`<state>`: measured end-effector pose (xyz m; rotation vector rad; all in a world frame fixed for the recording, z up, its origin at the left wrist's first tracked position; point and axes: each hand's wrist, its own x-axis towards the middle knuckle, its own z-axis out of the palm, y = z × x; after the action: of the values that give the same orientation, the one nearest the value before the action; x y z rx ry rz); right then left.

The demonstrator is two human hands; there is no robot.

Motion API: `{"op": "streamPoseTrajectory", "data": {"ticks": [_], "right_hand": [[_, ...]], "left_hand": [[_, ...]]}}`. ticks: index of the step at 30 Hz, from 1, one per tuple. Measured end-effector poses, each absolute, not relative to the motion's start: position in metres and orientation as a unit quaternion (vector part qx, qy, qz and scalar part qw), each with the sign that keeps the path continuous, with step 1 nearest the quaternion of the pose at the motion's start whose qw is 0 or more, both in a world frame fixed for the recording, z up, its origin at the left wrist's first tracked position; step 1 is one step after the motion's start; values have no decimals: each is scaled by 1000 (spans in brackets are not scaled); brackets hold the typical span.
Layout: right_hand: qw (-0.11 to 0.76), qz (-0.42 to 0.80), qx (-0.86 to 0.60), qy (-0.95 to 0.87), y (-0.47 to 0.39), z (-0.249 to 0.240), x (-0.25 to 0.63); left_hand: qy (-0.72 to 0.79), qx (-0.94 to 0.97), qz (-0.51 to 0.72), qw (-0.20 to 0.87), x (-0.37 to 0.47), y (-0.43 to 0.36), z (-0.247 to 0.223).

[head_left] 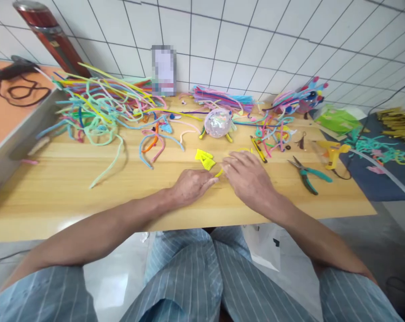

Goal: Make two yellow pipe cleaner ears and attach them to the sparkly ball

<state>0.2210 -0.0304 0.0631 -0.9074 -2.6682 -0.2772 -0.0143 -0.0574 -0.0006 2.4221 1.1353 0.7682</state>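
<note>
Between my two hands runs a short yellow pipe cleaner [219, 172] close to the table's front edge. My left hand [193, 185] is closed, pinching one end of it between thumb and fingers. My right hand [247, 176] lies over the other part, fingers bent and close together; a bit of yellow shows beyond its knuckles. Just above my left hand rests a folded bright yellow piece [205, 159]. Farther back sits a clear, shiny ball [218, 123] with yellow-green feet under it.
Loose pipe cleaners [101, 120] heap at the left, near a red thermos [53, 38] and a phone [164, 71]. On the right are a yellow cutter [258, 149], pliers [306, 172] and a yellow glue gun [333, 152]. A tiled wall stands behind the wooden table [138, 179].
</note>
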Motion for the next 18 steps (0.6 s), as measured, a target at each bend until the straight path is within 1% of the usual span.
{"op": "streamPoseTrajectory", "data": {"ticks": [3,5,7,9,12,15,18], "right_hand": [[167,-156,-404,-886,-26,71,237],[208,-183,-450,-849,-33,77,240],[249,-179,-450,-839,-48,79,234],[264,-139,-395,-869,-61,76,221],[223,-17,-327,-918,-66,61,205],[204,80,-321,-921,-49,46,204],[196,127,-315,-920,-26,40,210]], "left_hand": [[425,853,256,163,-15,-58,-3],[435,848,255,162,-14,-59,-5],[431,845,267,171,-13,-60,-6],[407,844,294,192,-13,-61,-8],[368,833,346,227,-13,-59,-9],[372,814,370,250,-14,-56,-9],[410,794,365,261,-16,-53,-7]]}}
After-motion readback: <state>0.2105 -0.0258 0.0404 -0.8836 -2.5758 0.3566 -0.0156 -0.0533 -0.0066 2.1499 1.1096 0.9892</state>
